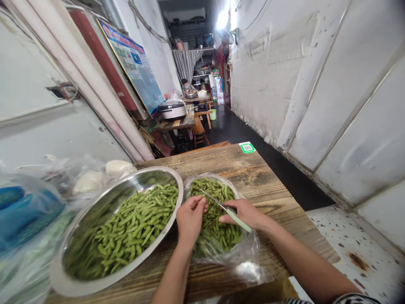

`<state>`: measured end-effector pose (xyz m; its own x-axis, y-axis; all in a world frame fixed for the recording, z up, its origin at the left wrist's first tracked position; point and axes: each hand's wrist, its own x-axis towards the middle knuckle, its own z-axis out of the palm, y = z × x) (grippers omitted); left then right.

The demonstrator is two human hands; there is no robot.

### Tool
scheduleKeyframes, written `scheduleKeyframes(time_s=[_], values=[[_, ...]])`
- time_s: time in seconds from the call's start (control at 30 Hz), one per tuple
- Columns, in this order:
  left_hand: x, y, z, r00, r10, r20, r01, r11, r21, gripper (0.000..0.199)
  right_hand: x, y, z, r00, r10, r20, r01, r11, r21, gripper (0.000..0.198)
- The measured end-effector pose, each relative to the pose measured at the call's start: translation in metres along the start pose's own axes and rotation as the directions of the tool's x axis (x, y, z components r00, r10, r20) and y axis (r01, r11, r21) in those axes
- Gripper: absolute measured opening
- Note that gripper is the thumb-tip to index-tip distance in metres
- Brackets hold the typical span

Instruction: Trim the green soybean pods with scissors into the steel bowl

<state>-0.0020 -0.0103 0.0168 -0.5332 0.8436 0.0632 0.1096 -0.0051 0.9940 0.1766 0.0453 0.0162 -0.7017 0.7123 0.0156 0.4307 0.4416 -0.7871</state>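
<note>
My right hand (242,213) is closed around scissors (236,217) with pale green handles. Their blades point up and left over a clear plastic bag (249,249) filled with green soybean pods (218,190). Above the left part of that bag, my left hand (191,217) has its thumb and fingertips pinched together; whatever is between them is too small to make out. To the left stands a wide steel basin (177,177) holding a heap of pods (136,228).
Plastic bags with a blue container (19,211) and white bundles (117,168) crowd the left. A QR-code card (247,147) lies at the wooden table's (268,194) far corner. Farther back are another table with a white cooker (172,110), a stool (200,128) and a person (186,86).
</note>
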Motion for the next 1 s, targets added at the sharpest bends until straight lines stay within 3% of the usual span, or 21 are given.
scheduleKeyframes(time_s=[0.17, 0.37, 0.43, 0.5, 0.6, 0.67, 0.8, 1.0], values=[[-0.005, -0.002, 0.002, 0.999, 0.002, 0.044, -0.003, 0.999, 0.032, 0.024, -0.003, -0.001, 0.002, 1.0, 0.015, -0.019, -0.015, 1.0, 0.018, 0.05], [0.001, -0.008, -0.006, 0.994, 0.107, -0.006, -0.102, 0.961, 0.257, 0.022, -0.001, 0.001, -0.001, 0.997, 0.066, -0.039, -0.067, 0.997, -0.033, 0.048], [0.002, -0.008, -0.006, 0.999, 0.043, -0.006, -0.042, 0.987, 0.155, 0.025, 0.0, 0.002, -0.001, 0.996, 0.077, -0.051, -0.078, 0.997, -0.024, 0.047], [0.001, -0.005, -0.005, 0.997, -0.071, 0.029, 0.073, 0.994, -0.079, 0.027, 0.002, 0.003, -0.001, 0.994, 0.082, -0.072, -0.08, 0.997, 0.022, 0.046], [0.001, 0.004, -0.003, 0.973, -0.188, 0.131, 0.226, 0.877, -0.423, 0.026, 0.002, 0.002, -0.002, 0.996, 0.064, -0.064, -0.055, 0.989, 0.141, 0.048], [0.001, 0.009, -0.002, 0.959, -0.245, 0.144, 0.283, 0.792, -0.541, 0.024, 0.001, 0.001, -0.002, 0.999, 0.025, -0.019, -0.021, 0.981, 0.193, 0.048], [0.001, 0.013, -0.002, 0.948, -0.3, 0.105, 0.295, 0.709, -0.641, 0.021, -0.001, -0.001, -0.001, 0.999, -0.025, 0.027, 0.019, 0.98, 0.198, 0.046], [-0.002, 0.011, -0.001, 0.956, -0.26, 0.135, 0.286, 0.725, -0.627, 0.022, -0.003, -0.003, 0.001, 0.999, -0.029, 0.017, 0.024, 0.974, 0.224, 0.046]])
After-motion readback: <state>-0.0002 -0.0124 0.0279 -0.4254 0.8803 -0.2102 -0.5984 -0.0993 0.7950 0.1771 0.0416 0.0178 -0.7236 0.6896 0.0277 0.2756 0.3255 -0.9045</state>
